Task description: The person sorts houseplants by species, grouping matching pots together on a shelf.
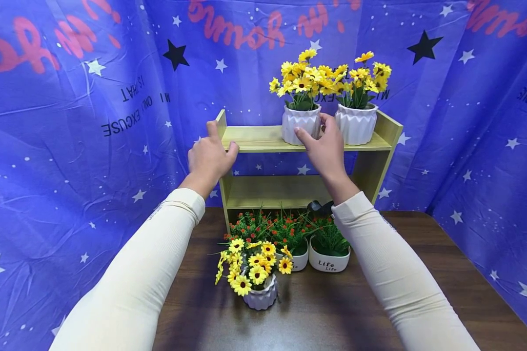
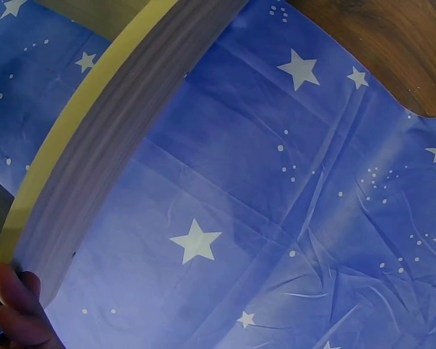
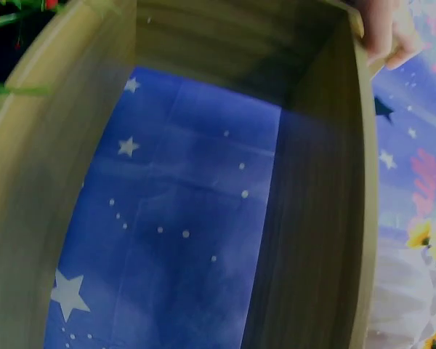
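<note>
My left hand (image 1: 211, 156) grips the left end of a light wooden shelf (image 1: 254, 139); in the left wrist view fingertips (image 2: 18, 298) lie against the outer face of its side panel (image 2: 94, 145). On the top board my right hand (image 1: 329, 146) holds a white ribbed flowerpot (image 1: 295, 126) with yellow daisy-like flowers, thumb on its front and fingers at its right side. Just right of that hand stands a second white pot (image 1: 355, 124) of yellow flowers. The right wrist view mainly shows the shelf's middle compartment (image 3: 320, 203).
Another pot of yellow flowers (image 1: 260, 295) stands on the dark wooden table (image 1: 316, 317). Behind it, low white planters (image 1: 329, 262) with greenery and red blossoms stand before the shelf's base. A dark object (image 1: 319, 207) shows near the right sleeve. Blue starry cloth (image 1: 114, 161) hangs around.
</note>
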Motion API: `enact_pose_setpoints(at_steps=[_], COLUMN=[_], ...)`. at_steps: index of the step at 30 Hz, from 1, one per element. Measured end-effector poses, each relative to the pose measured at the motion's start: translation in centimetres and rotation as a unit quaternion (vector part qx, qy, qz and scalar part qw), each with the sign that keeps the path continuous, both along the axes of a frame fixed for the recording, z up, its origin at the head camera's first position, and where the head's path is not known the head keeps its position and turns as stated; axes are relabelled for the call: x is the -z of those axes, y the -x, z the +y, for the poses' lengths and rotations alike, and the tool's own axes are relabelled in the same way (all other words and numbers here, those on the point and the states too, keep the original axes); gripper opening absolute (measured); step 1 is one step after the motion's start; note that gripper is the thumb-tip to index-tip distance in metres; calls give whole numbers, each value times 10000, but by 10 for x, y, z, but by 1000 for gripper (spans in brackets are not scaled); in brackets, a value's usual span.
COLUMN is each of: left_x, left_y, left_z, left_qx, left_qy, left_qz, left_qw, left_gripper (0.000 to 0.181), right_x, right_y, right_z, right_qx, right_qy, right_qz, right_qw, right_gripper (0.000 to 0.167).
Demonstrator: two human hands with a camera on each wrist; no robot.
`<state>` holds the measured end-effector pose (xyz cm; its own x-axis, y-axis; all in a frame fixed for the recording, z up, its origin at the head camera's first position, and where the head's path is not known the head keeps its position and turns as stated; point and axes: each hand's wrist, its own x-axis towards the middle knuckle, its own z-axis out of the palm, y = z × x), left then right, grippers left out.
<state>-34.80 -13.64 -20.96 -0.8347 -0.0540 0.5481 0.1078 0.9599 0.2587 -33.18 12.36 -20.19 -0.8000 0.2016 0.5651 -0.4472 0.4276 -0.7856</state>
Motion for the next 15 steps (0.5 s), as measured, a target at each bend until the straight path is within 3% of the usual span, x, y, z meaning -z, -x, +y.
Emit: enact_pose_setpoints(at_steps=[6, 15], left_x=[1, 0], left_y=[1, 1], left_z=[0, 0], left_qx=[-11, -63], left_qy=[-9, -4], left_qz=[-38, -48], left_qw=[10000, 10000], left_gripper=[66, 66], right_x=[18, 48], right_y=[-20, -45], right_z=[1, 11], right_qx=[-139, -178], right_qy=[434, 430], right_qz=[286, 532], right_qw=[9986, 9975], right_gripper=[69, 65])
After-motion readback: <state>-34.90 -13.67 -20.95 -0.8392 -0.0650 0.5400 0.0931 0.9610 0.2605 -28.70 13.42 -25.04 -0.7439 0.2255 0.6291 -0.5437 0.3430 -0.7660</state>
